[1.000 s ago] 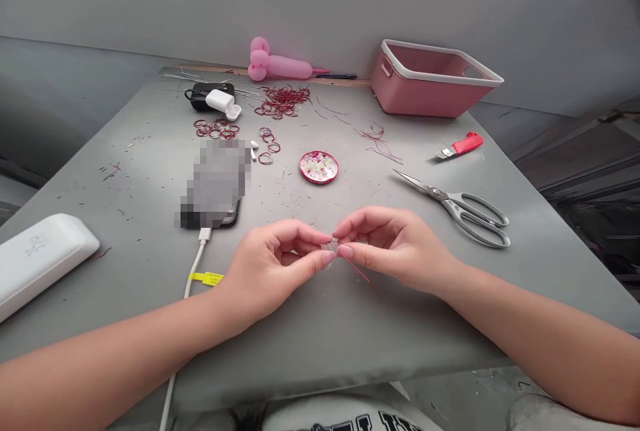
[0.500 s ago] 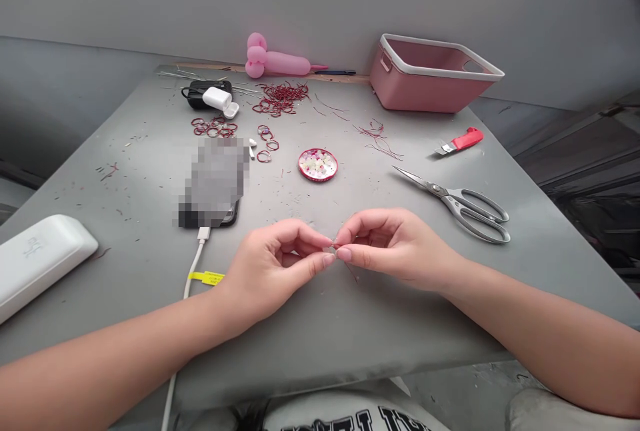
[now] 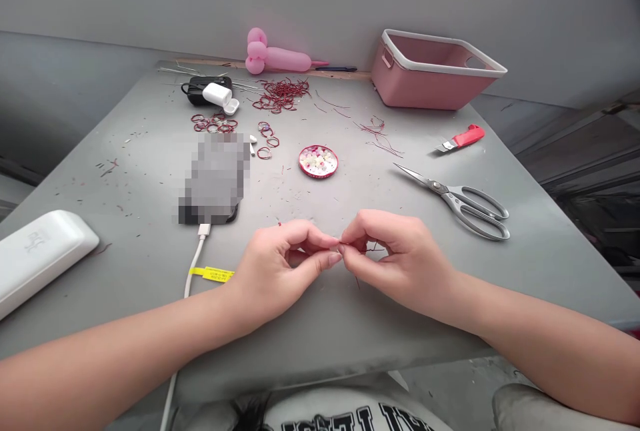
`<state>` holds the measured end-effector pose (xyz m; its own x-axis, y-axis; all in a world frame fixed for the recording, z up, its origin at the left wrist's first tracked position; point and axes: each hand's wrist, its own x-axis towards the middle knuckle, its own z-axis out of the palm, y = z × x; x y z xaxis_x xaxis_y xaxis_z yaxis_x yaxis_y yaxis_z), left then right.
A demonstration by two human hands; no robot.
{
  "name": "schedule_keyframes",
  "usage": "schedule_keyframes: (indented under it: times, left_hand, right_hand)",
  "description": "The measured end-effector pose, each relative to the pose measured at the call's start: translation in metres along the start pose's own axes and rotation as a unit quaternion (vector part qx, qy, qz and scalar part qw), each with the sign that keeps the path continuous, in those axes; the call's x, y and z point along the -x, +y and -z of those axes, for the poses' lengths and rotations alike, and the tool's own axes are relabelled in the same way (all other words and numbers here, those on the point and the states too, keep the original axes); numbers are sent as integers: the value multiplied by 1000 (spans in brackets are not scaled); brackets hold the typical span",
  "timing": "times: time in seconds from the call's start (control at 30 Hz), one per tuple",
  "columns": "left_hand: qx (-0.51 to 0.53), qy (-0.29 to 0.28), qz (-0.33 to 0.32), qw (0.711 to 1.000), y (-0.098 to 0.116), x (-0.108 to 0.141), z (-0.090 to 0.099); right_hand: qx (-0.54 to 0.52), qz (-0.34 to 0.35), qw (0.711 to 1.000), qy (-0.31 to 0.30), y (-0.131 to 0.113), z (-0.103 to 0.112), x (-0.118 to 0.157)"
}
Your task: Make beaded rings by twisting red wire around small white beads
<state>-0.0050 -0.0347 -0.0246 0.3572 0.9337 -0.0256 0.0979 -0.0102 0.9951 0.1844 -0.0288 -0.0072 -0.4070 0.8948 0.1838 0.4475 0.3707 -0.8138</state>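
My left hand (image 3: 295, 264) and my right hand (image 3: 395, 251) meet fingertip to fingertip above the front of the table. Both pinch a thin dark red cord (image 3: 375, 249), whose loose ends show inside the right hand's curl and just below it. The part between the fingertips is mostly hidden. Beyond the hands lies a small red-rimmed lid (image 3: 303, 170) holding pale and pink beads (image 3: 319, 160). Farther back are a heap of dark red cords (image 3: 283, 94) and several cord rings (image 3: 215, 123), some with beads.
Grey scissors (image 3: 453, 199) and a red-handled utility knife (image 3: 461, 139) lie at right. A pink bin (image 3: 420, 88) and a pink balloon (image 3: 285, 59) are at the back. Left are a blurred phone (image 3: 215, 181) on a white cable (image 3: 193, 268) and a white case (image 3: 45, 254).
My right hand has rolled inward, its fingers more curled, and more cord end shows inside it. My left hand keeps its pinch, shifted slightly right.
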Motion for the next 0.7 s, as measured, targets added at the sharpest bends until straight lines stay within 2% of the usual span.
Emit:
schedule_keyframes:
  times: [0.03, 0.1, 0.23, 0.3, 0.4, 0.5, 0.7]
  left_hand:
    - [6, 6, 5, 1000, 1, 0, 0]
    - [23, 13, 17, 1000, 2, -1, 1]
    - [49, 14, 34, 998, 5, -3, 4]
    - [59, 10, 38, 998, 6, -4, 5]
    - [70, -10, 45, 996, 7, -4, 5]
    - [94, -28, 74, 992, 8, -4, 5]
    - [133, -66, 131, 980, 11, 0, 2]
  right_hand:
    - [-14, -15, 1000, -6, 0, 2, -1]
    - [-96, -88, 990, -54, 2, 9, -6]
    - [-310, -219, 911, -159, 11, 21, -16]
    - [-354, -258, 876, -200, 15, 22, -19]
    - [-367, -297, 847, -244, 18, 19, -20]
    - [-357, -295, 851, -249, 17, 18, -20]
    - [-208, -201, 920, -263, 11, 25, -17]
